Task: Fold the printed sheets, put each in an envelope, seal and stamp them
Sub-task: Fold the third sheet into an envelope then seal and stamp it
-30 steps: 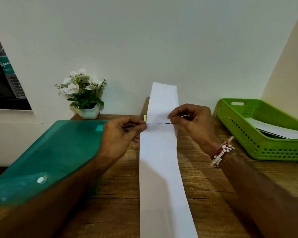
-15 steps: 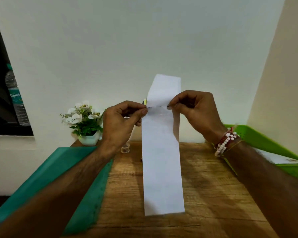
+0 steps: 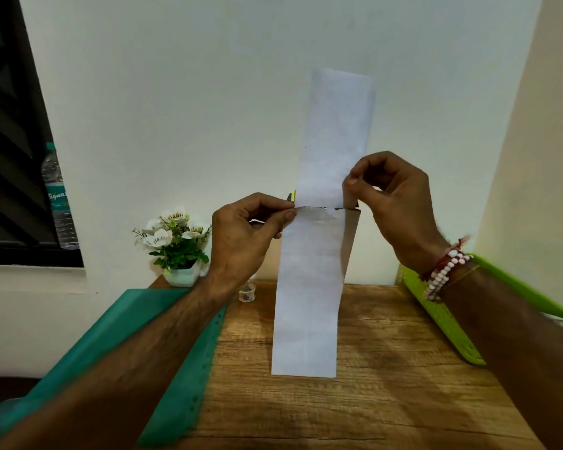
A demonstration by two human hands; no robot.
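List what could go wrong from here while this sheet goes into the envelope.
1. Most of the folded sheet stands above the envelope, and it looks about as wide as the mouth, so it may snag or crumple there.
2. Only the left hand pinches the envelope, at one corner of the mouth, in mid-air. A push from the right hand, which pinches the sheet, could make it slip or tear.

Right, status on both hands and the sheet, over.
Pinching: left hand and right hand, opposite edges of the folded sheet, mid-height. Sheet upright, lower end over the wooden table. Nothing in the way.
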